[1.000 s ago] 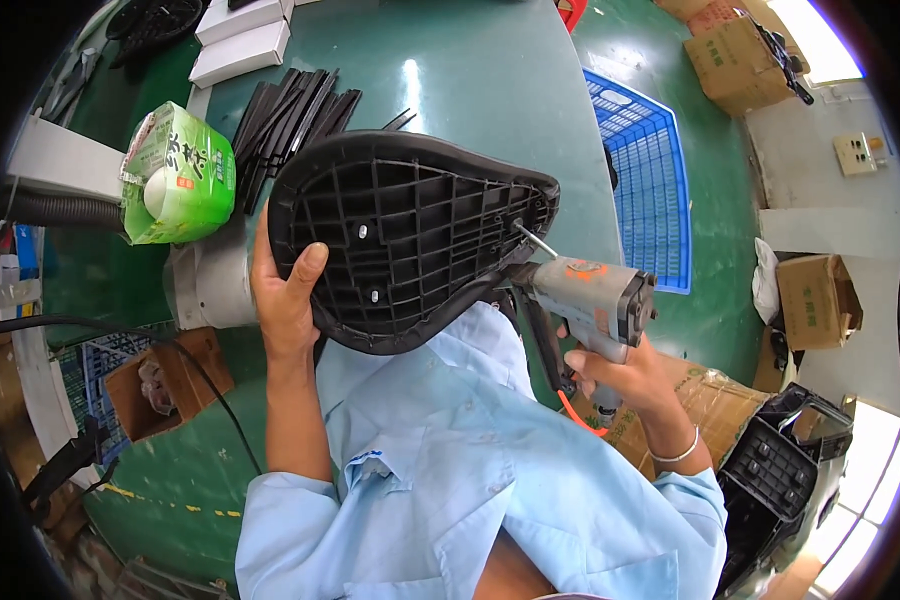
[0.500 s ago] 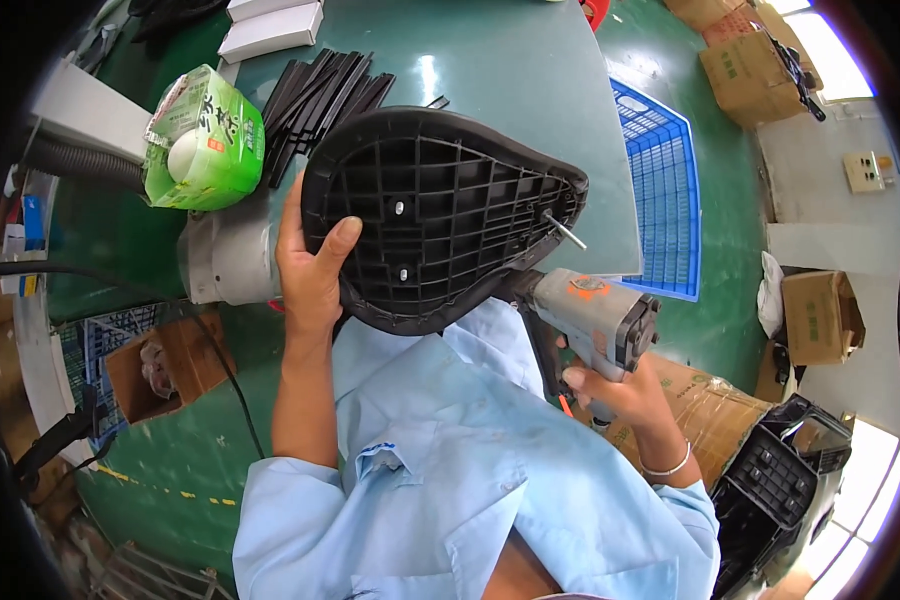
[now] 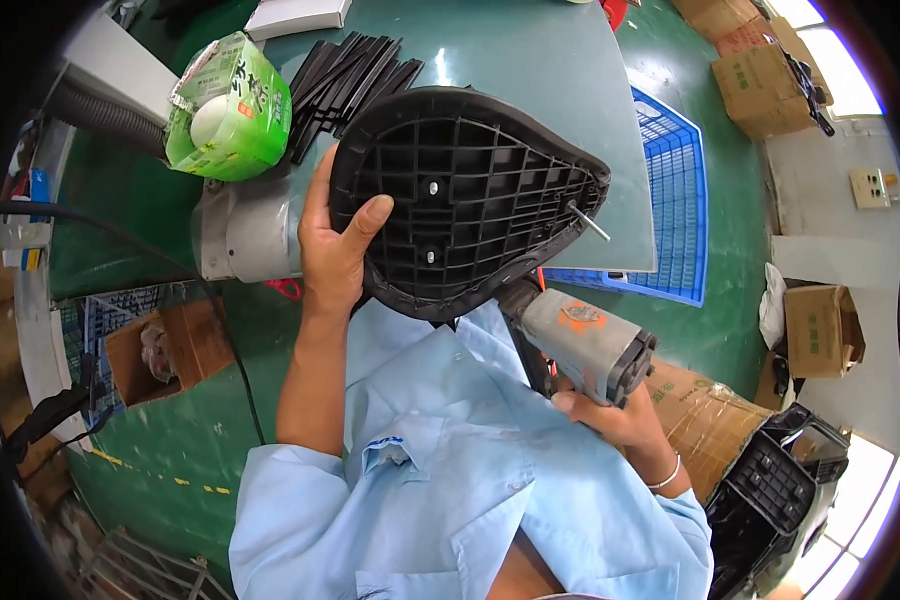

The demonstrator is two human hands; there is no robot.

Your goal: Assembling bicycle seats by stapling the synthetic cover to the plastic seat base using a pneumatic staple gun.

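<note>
My left hand [image 3: 338, 250] grips the left edge of a black seat [image 3: 490, 215], thumb over its ribbed plastic underside, which faces up. Two small metal bolt ends [image 3: 433, 188] show among the ribs. Near the seat's narrow right end a metal rod [image 3: 592, 224] sticks out. My right hand [image 3: 610, 415] is closed round the handle of a grey air staple gun [image 3: 588, 335]. The gun's nose is close to the seat's near edge; whether it touches I cannot tell. My left fingers are partly hidden behind the seat.
Beyond the seat is a green table [image 3: 530, 60] with black strips [image 3: 355, 85]. A green carton [image 3: 235, 115] holding a white round thing stands at the left, by a grey metal cylinder [image 3: 245, 235]. A blue crate [image 3: 682, 190] and cardboard boxes [image 3: 820, 335] are at right.
The view has shifted, so the table and seat appear further right and higher. Relative to the seat, the staple gun has moved down and left along its near edge. Both grips are kept.
</note>
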